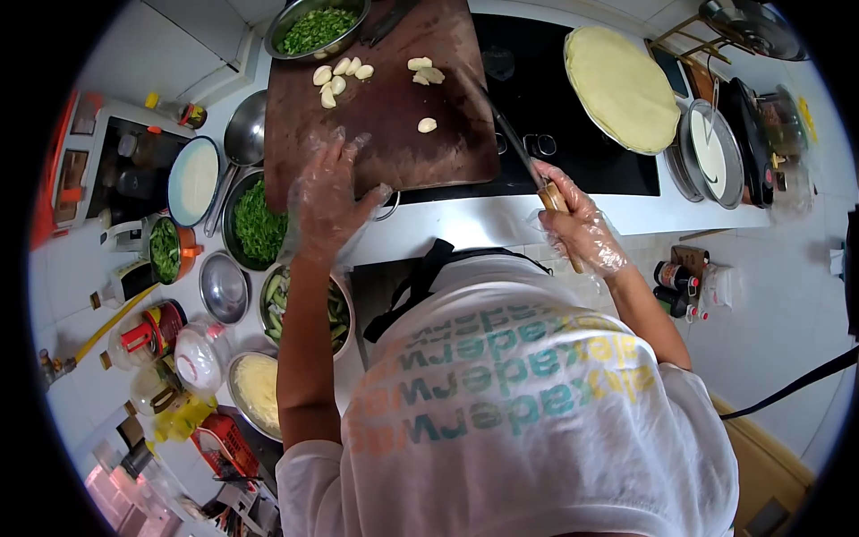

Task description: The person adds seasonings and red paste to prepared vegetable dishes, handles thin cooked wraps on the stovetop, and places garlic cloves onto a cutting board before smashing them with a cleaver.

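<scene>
My right hand [577, 219], in a clear plastic glove, is closed around the wooden handle of a kitchen knife [506, 125]. The blade is seen nearly edge-on and slants up over the right edge of the brown cutting board [376, 152]. My left hand [329, 192], gloved too, is spread with nothing in it, above the board's near left part. On the board lie several peeled garlic cloves [338, 85] in a group. Right of them are garlic pieces [428, 75] that look flattened, and nearer to me a single clove [427, 125].
A metal bowl of chopped greens [315, 31] stands at the board's far left corner. Bowls of leafy greens [258, 219], sliced cucumber-like pieces [338, 309] and pale shreds [258, 385] line the left. Right, a round stack of pale sheets [617, 85] covers part of the black cooktop [573, 170].
</scene>
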Available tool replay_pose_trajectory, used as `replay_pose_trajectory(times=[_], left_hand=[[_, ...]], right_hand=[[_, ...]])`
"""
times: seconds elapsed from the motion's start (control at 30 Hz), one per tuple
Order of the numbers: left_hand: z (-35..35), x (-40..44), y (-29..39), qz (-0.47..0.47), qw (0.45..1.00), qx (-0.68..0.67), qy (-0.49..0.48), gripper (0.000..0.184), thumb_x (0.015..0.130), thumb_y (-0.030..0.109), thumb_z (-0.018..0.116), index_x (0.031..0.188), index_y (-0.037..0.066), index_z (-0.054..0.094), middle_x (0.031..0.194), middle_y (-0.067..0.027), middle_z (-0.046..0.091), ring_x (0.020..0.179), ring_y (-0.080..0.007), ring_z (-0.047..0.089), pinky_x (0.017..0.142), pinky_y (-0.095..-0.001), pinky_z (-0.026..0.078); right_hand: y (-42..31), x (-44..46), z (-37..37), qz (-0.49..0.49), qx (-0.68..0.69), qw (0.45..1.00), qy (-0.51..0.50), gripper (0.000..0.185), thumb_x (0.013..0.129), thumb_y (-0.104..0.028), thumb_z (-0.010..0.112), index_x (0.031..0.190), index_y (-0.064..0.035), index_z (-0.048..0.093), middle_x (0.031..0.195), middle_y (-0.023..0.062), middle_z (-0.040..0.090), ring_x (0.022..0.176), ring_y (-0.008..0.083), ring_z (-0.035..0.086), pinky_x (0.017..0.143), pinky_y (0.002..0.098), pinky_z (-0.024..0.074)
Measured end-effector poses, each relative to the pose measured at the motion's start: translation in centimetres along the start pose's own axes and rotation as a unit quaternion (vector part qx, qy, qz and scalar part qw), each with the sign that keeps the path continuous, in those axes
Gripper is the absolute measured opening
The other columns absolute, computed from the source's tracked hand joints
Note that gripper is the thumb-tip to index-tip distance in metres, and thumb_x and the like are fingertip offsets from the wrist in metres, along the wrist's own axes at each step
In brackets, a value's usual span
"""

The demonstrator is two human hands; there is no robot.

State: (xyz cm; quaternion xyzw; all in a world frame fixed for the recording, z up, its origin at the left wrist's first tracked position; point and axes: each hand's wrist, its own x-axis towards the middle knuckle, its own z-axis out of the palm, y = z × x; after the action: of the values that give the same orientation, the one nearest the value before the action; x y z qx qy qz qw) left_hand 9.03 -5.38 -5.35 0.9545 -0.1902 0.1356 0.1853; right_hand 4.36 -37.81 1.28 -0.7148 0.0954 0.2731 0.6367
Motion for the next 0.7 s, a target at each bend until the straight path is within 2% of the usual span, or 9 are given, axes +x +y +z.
replay_pose_trajectory(times=[0.03, 0.17, 0.23, 0.33, 0.37, 0.5, 0.6, 0.67, 0.7], left_hand=[[-0.2, 0.5, 0.3, 0.019, 0.999, -0.029, 0.015, 0.062, 0.067, 0.022, 0.073, 0.122, 0.004, 0.048, 0.121, -0.0174, 0.049, 0.111, -0.0344, 0.047, 0.094, -0.0407, 0.038], [1.7, 1.1, 0.2, 0.055, 0.992, -0.06, 0.099, 0.05, 0.066, 0.015, 0.073, 0.111, 0.004, 0.053, 0.109, -0.0181, 0.055, 0.097, -0.0361, 0.054, 0.084, -0.0411, 0.044], [2.1, 1.2, -0.1, 0.001, 0.992, -0.077, 0.098, 0.046, 0.068, 0.014, 0.074, 0.108, 0.004, 0.054, 0.11, -0.0176, 0.056, 0.098, -0.0353, 0.055, 0.085, -0.0411, 0.044], [2.6, 1.2, -0.2, -0.043, 0.988, -0.095, 0.109, 0.043, 0.067, 0.015, 0.074, 0.103, 0.003, 0.054, 0.108, -0.0187, 0.055, 0.097, -0.0363, 0.054, 0.085, -0.0422, 0.043], [2.5, 1.1, -0.2, -0.053, 0.987, -0.098, 0.115, 0.043, 0.066, 0.015, 0.074, 0.101, 0.003, 0.054, 0.107, -0.0193, 0.055, 0.096, -0.0371, 0.054, 0.084, -0.0427, 0.043], [2.0, 1.2, -0.3, -0.033, 0.993, -0.067, 0.092, 0.046, 0.069, 0.015, 0.074, 0.106, 0.005, 0.049, 0.111, -0.0172, 0.054, 0.1, -0.0357, 0.053, 0.086, -0.0418, 0.044], [2.5, 1.1, -0.5, -0.015, 0.992, -0.069, 0.109, 0.046, 0.069, 0.015, 0.074, 0.106, 0.005, 0.049, 0.11, -0.017, 0.054, 0.099, -0.0355, 0.054, 0.086, -0.0415, 0.044], [2.3, 1.1, -0.2, -0.005, 0.99, -0.074, 0.117, 0.042, 0.069, 0.015, 0.073, 0.104, 0.005, 0.051, 0.107, -0.017, 0.055, 0.099, -0.0346, 0.054, 0.086, -0.0414, 0.044], [2.4, 1.1, -0.1, -0.003, 0.991, -0.069, 0.114, 0.039, 0.069, 0.016, 0.073, 0.101, 0.005, 0.053, 0.106, -0.0163, 0.056, 0.097, -0.0339, 0.055, 0.083, -0.0412, 0.044]], right_hand=[[-0.5, -0.1, -0.1, -0.003, 0.031, 0.999, -0.008, 0.059, 0.078, 0.0, 0.049, 0.134, -0.0195, 0.039, 0.121, -0.0006, 0.048, 0.073, 0.0113, 0.05, 0.069, 0.0243, 0.0451], [2.0, 0.7, -0.2, -0.184, -0.188, 0.962, 0.074, 0.059, 0.08, -0.001, 0.049, 0.134, -0.0215, 0.038, 0.116, 0.0067, 0.054, 0.076, 0.0147, 0.057, 0.066, 0.0282, 0.0467], [3.5, 0.9, -0.6, -0.279, -0.264, 0.919, 0.089, 0.059, 0.08, -0.003, 0.051, 0.134, -0.0224, 0.037, 0.109, 0.0109, 0.059, 0.076, 0.0198, 0.061, 0.065, 0.0317, 0.0488], [4.1, 0.9, 0.2, -0.163, -0.416, 0.892, 0.064, 0.062, 0.081, -0.006, 0.053, 0.135, -0.0277, 0.034, 0.091, 0.0154, 0.062, 0.074, 0.027, 0.062, 0.068, 0.0372, 0.0507], [4.9, 1.8, 1.0, -0.087, -0.585, 0.801, 0.097, 0.065, 0.08, -0.009, 0.055, 0.136, -0.0342, 0.031, 0.076, 0.013, 0.061, 0.068, 0.028, 0.062, 0.068, 0.0396, 0.0511], [4.3, 2.0, 0.2, -0.101, -0.583, 0.8, 0.106, 0.066, 0.08, -0.009, 0.055, 0.135, -0.0371, 0.032, 0.077, 0.0139, 0.061, 0.066, 0.0265, 0.062, 0.066, 0.0383, 0.0512], [4.0, 1.9, -0.7, -0.177, -0.366, 0.909, 0.09, 0.062, 0.08, -0.006, 0.054, 0.134, -0.033, 0.036, 0.092, 0.0159, 0.062, 0.072, 0.0253, 0.063, 0.07, 0.0359, 0.0506], [3.7, 1.9, -0.7, -0.134, -0.185, 0.972, 0.06, 0.058, 0.08, -0.004, 0.053, 0.133, -0.0251, 0.041, 0.101, 0.0085, 0.062, 0.076, 0.0164, 0.06, 0.074, 0.0293, 0.0478], [1.7, 1.2, -0.6, -0.057, -0.1, 0.992, 0.044, 0.057, 0.08, -0.005, 0.053, 0.133, -0.0231, 0.041, 0.099, 0.0062, 0.061, 0.075, 0.0139, 0.058, 0.073, 0.0275, 0.047]])
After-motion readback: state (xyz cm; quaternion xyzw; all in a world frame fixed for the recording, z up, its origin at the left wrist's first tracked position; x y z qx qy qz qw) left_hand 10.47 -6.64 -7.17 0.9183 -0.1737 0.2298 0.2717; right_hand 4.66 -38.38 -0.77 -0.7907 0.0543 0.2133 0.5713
